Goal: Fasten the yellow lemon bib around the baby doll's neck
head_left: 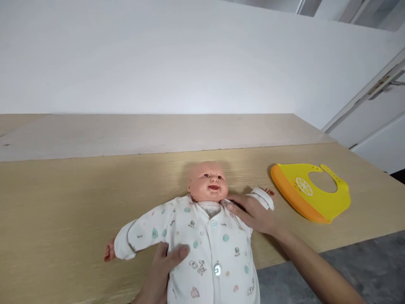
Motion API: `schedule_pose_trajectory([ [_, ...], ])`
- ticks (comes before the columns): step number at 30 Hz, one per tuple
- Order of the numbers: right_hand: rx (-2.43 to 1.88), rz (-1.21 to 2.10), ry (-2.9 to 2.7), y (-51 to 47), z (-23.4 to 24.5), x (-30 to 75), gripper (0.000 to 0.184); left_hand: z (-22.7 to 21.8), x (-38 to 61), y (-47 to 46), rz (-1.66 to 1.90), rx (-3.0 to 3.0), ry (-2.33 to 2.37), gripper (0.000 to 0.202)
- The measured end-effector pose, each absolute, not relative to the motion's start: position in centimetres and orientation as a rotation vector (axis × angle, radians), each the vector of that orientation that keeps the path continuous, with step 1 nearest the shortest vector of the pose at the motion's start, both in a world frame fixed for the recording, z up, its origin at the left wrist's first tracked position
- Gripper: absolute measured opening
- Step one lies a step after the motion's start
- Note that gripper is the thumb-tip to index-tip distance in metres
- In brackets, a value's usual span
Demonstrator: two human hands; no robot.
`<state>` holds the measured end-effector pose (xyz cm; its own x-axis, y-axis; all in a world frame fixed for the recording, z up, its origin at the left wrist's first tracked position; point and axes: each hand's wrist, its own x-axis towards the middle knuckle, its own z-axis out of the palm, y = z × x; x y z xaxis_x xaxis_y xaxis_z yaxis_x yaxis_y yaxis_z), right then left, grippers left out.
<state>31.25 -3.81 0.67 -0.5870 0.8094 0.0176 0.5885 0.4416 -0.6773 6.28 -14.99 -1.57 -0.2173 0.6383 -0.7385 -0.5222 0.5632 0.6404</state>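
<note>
A baby doll [210, 240] in a white printed button-front outfit lies face up on the wooden table, its head toward the wall and its arms spread. My left hand [163, 270] grips the doll's torso on the left, thumb on the front of the cloth and fingers hidden beneath. At the doll's shoulder on the right, just below the neck, my right hand [253, 213] holds on with the thumb in front; the other fingers are partly hidden behind the shoulder. The doll's lower body runs out of the picture at the bottom.
To the right of the doll, a yellow silicone bib [325, 196] with an orange catch pocket lies flat on the wooden table [69, 202]. A white wall [158, 59] stands behind the table. A white door [382, 109] with a handle is at the far right.
</note>
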Motion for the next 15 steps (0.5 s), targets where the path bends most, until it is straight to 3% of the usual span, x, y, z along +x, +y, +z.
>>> schedule_pose_trajectory([
  [10, -1.018, 1.81, -1.815, -0.7, 1.0, 29.1, 0.051, -1.1, 6.9, -14.0, 1.12, 0.204, 1.349, 0.069],
  [15, -1.136, 1.91, -1.351, 0.3, 1.2, 27.8, 0.047, -0.5, 6.4, -11.9, 1.165, 0.366, 1.378, 0.066],
])
